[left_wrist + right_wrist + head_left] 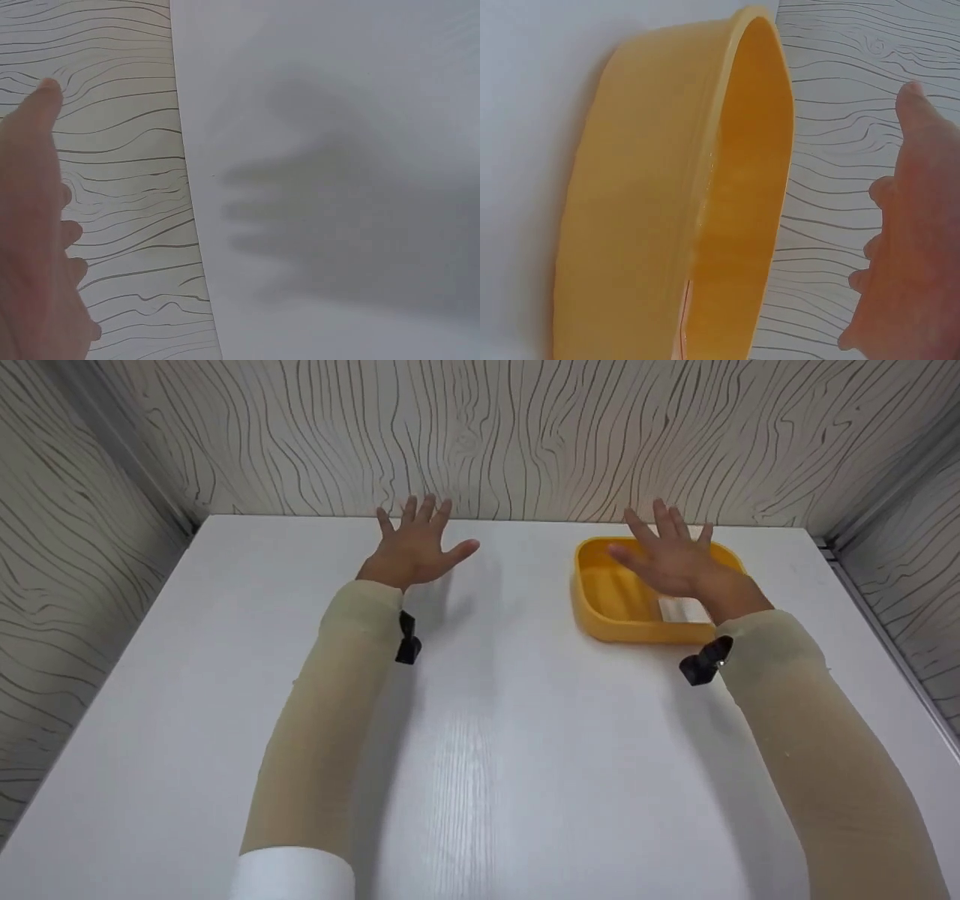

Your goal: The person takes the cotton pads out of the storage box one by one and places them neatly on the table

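Fingers spread wide, my left hand (415, 547) hovers over the white table near its back edge and holds nothing; its shadow falls on the tabletop in the left wrist view. My right hand (670, 557), also spread and holding nothing, is raised above a yellow rectangular bin (611, 630) with rounded corners. In the right wrist view the bin's wall (637, 195) stands apart from the hand. Inside the bin lies a flat white piece (684, 610), partly covered by the right hand and wrist in the head view.
The white table (480, 735) runs back to a wood-grain patterned panel (480, 435). Similar panels (45, 585) flank it on the left and right. Each sleeve carries a small black wrist device (705, 661).
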Action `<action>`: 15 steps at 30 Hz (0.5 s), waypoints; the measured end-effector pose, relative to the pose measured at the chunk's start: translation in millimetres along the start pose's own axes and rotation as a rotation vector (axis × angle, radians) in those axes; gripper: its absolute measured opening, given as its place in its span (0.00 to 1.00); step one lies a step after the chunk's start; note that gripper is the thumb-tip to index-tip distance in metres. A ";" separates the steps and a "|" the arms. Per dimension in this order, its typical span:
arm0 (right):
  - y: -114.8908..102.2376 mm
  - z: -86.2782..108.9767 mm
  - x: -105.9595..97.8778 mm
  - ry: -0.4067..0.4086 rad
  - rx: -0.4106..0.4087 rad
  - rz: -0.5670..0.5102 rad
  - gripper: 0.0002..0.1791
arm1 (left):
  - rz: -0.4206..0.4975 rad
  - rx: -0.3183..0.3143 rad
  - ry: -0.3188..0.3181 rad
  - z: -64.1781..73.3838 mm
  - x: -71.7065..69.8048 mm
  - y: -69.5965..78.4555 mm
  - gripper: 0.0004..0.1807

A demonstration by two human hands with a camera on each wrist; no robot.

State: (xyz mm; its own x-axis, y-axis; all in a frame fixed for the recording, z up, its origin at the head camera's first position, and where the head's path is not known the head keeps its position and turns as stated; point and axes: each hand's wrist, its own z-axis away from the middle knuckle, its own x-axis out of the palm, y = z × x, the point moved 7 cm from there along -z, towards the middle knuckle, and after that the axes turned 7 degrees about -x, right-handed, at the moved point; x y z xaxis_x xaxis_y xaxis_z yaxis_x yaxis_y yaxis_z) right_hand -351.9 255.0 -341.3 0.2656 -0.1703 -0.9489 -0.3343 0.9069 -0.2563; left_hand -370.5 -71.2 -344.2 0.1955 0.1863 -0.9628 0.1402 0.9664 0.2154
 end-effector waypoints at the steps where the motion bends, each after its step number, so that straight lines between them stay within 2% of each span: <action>1: 3.5 2.0 0.3 0.001 0.003 -0.005 0.52 | -0.002 0.002 -0.004 -0.4 0.4 0.1 0.51; 5: 18.5 10.4 1.6 0.009 0.018 -0.037 0.52 | -0.004 0.015 -0.008 0.5 1.1 3.3 0.50; 11: 38.7 27.0 3.2 0.027 0.025 -0.140 0.49 | -0.004 0.049 -0.012 6.9 5.0 11.0 0.50; 15: 51.8 37.7 3.4 0.030 0.035 -0.147 0.48 | -0.001 0.070 -0.018 10.4 9.6 15.0 0.50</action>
State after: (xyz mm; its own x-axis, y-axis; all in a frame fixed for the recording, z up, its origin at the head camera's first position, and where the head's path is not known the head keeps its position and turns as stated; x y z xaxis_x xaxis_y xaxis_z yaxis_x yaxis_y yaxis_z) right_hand -334.2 315.9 -350.9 0.2817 -0.3132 -0.9070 -0.2618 0.8843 -0.3867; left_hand -356.3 -56.7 -348.6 0.2123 0.1819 -0.9601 0.2080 0.9516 0.2263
